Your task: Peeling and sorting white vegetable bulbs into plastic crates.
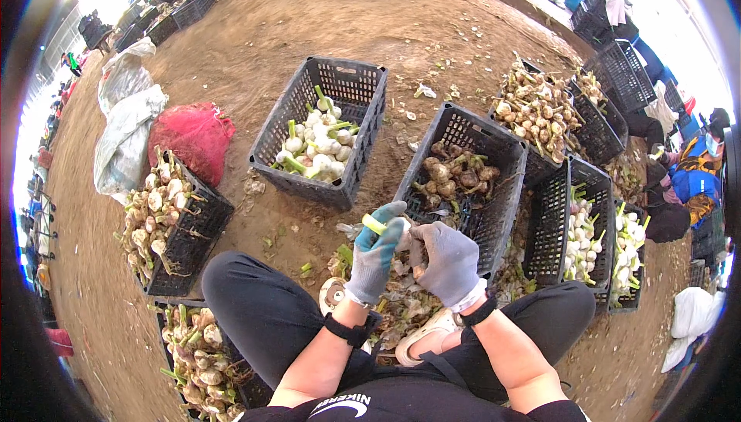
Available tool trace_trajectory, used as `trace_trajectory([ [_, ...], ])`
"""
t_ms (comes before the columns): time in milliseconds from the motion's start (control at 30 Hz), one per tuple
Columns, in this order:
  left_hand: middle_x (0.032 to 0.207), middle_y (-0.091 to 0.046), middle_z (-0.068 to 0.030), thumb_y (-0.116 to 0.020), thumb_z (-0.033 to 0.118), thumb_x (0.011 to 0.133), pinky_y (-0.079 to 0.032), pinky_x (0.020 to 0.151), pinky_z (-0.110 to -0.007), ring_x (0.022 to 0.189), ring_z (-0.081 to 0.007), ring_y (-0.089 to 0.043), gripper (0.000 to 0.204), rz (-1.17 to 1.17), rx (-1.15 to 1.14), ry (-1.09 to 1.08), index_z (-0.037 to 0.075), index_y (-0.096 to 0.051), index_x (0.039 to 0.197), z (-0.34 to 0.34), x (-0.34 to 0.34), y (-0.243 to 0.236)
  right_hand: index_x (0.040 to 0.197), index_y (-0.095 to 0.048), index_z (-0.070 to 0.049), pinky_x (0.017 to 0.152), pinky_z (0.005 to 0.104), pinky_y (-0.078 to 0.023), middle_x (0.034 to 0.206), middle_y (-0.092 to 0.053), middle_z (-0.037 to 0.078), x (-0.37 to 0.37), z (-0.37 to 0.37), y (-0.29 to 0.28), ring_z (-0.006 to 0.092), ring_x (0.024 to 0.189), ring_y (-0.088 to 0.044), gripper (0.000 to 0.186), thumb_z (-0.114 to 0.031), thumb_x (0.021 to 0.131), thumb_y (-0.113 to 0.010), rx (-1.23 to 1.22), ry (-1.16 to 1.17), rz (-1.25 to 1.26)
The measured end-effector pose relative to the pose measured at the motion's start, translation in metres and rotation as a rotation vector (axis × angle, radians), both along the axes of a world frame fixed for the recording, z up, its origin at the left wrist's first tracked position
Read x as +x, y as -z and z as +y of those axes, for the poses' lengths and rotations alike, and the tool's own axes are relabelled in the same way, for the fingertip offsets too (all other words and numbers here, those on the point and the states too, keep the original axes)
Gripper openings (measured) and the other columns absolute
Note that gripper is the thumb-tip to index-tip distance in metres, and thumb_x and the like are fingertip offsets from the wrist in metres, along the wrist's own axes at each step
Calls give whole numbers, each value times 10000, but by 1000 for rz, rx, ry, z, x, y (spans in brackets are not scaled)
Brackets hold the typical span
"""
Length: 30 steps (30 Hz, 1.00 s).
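Observation:
My left hand [373, 256], in a grey and teal glove, is closed round a garlic bulb [373, 224] whose short pale-green stem pokes out past the fingers. Pressed against the same bulb from the other side is my right hand [449, 261], in a grey glove with its fingers curled in. Most of the bulb is hidden between the gloves. Just beyond my hands stands a black crate [494, 190] with brown, unpeeled garlic [455, 171] in it. Farther left, another black crate [262, 132] holds cleaned white garlic [318, 142] with trimmed green stems.
Crates of untrimmed garlic [158, 217] stand at my left, beside a red mesh sack [193, 140] and white sacks [127, 125]. At right are heaped garlic [540, 113] and crates of white bulbs [583, 240]. Peelings [413, 306] litter the ground between my legs. A person [695, 175] sits at far right.

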<state>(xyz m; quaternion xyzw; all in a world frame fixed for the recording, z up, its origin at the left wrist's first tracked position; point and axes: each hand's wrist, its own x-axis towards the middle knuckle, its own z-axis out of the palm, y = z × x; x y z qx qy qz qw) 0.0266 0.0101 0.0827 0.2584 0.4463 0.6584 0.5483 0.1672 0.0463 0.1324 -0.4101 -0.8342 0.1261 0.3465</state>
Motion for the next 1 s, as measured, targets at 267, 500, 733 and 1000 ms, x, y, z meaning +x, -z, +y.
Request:
trace_trajectory([
  [267, 1540, -453, -100, -493, 300, 1012, -508, 1051, -357, 1408, -277, -442, 547, -562, 199, 36, 2, -448, 1468, 9, -19, 7, 916, -660, -138, 691, 450, -541, 850, -674, 111, 13, -9, 51, 343, 831, -690, 165, -192, 774, -726, -409, -16, -463],
  [500, 1507, -493, -105, -515, 317, 997, -472, 1068, -307, 1278, -235, -552, 603, -741, 209, 8, -20, -421, 1487, 8, -22, 9, 1225, -661, -85, 784, 333, -552, 1055, -722, 55, 12, -4, 57, 149, 887, -684, 279, -166, 958, -660, -862, 31, -63],
  [733, 1532, -436, -97, -490, 295, 1058, -396, 1099, -292, 1377, -168, -440, 576, -32, 44, 123, 26, -338, 1544, 6, -9, 20, 1204, -666, -30, 612, 185, -507, 944, -699, 10, -6, 8, 33, 41, 760, -613, 248, -194, 1040, -577, -1176, -62, 817],
  [1000, 1586, -384, -114, -491, 190, 1023, -385, 1117, -307, 1470, -210, -351, 591, -304, 152, 94, 71, -303, 1571, 8, -2, 20, 1023, -709, -37, 631, 217, -514, 918, -707, 22, -11, -1, 74, 85, 758, -613, 142, 24, 945, -606, -1204, 97, 926],
])
